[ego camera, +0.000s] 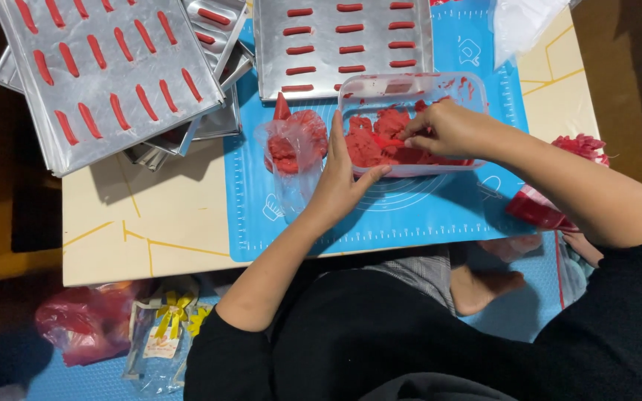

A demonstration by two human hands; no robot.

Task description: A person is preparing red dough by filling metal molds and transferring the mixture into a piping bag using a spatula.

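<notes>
Over tub (477,93): right hand (443,130) scooping dough (369,141), left hand (339,182) bracing

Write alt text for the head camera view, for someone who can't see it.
A seated person's right hand digs a red spatula into red dough in a clear container, while the left hand steadies a dough-filled piping bag on a blue mat.

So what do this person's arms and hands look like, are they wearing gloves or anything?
No gloves: both the left hand and the right hand are bare. Black sleeves are pushed up to about the elbows, leaving the forearms uncovered. No rings, watch or bracelets show.
</notes>
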